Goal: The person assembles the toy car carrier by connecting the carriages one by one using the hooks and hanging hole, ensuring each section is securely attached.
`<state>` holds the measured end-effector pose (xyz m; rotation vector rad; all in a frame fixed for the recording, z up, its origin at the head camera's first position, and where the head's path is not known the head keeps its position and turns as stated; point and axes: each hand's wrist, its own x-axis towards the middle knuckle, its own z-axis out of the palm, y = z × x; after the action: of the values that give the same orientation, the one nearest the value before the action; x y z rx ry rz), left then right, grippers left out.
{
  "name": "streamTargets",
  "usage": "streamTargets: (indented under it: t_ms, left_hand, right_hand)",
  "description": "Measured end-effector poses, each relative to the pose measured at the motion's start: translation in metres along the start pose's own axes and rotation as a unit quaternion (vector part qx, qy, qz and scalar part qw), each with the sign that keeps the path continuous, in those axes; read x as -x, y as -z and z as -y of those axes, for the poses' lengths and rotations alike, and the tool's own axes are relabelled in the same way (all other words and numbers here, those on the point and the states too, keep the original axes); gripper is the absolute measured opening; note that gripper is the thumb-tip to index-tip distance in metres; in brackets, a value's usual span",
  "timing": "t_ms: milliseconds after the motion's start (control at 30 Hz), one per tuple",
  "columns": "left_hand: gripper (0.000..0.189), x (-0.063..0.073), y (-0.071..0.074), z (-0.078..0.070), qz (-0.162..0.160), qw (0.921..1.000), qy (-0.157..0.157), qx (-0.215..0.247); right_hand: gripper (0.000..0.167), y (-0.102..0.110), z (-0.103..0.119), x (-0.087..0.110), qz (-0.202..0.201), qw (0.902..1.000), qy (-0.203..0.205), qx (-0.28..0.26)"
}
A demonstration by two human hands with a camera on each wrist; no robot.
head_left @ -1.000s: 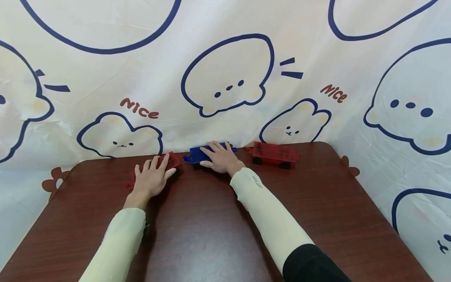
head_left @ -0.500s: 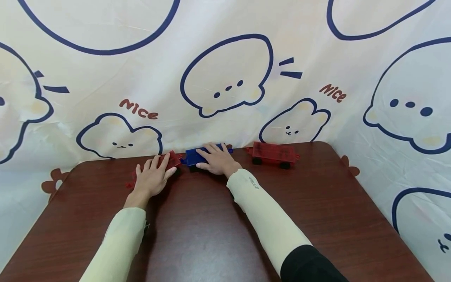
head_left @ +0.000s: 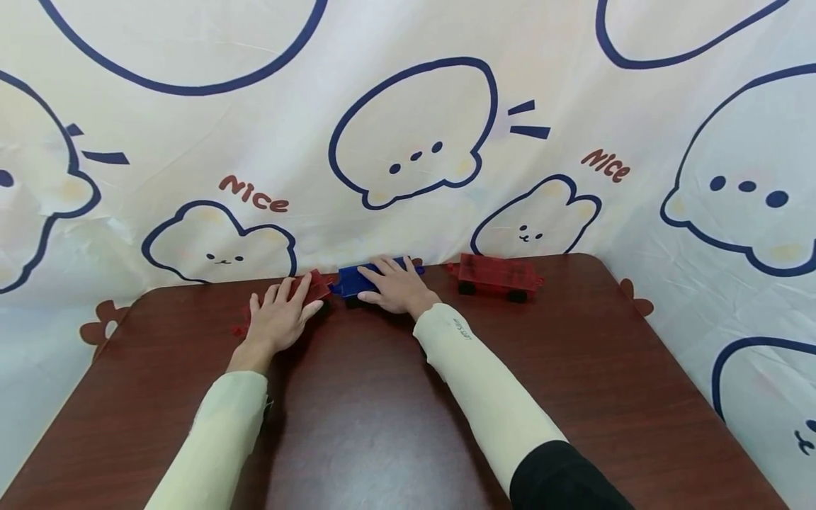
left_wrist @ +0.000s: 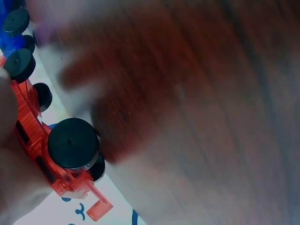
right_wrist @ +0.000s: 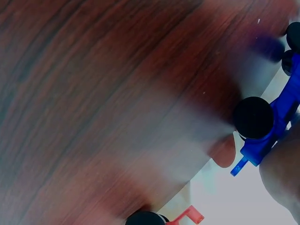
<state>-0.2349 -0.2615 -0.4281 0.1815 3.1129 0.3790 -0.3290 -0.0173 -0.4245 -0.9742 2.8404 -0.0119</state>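
Where hands (head_left: 277, 322) (head_left: 400, 289) rest, two wagons (head_left: 316, 285) (head_left: 352, 282) are partly hidden.

1. Your head camera looks forward and down from above, farthest back, framing the table (head_left: 357, 411) and patterned cloth (head_left: 542, 42).
2. Your left wrist camera looks low along the table, tilted, close to the left red wagon (left_wrist: 33, 140).
3. Your right wrist camera, tilted the opposite way, sits close to the blue wagon (right_wrist: 281, 108).
4. Your two wrist views share the blue wagon.

Two red toy wagons (head_left: 499, 275) (head_left: 316, 285) and one blue toy wagon (head_left: 352, 280) are standing on one surface (head_left: 382, 411), while two hands (head_left: 279, 322) (head_left: 400, 287) and two "Nice" prints (head_left: 253, 194) (head_left: 605, 165) are also showing.
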Motion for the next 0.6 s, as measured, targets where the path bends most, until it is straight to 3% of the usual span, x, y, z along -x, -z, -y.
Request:
streamTargets:
  t_ms: [600]
  left_hand:
    - [0.076, 0.0027, 0.0021, -0.0006, 0.003, 0.9999, -0.007, 0.009]
  right_hand:
    - [0.068, 0.0023, -0.0021, 0.0066, -0.002, 0.9999, -0.002, -0.012]
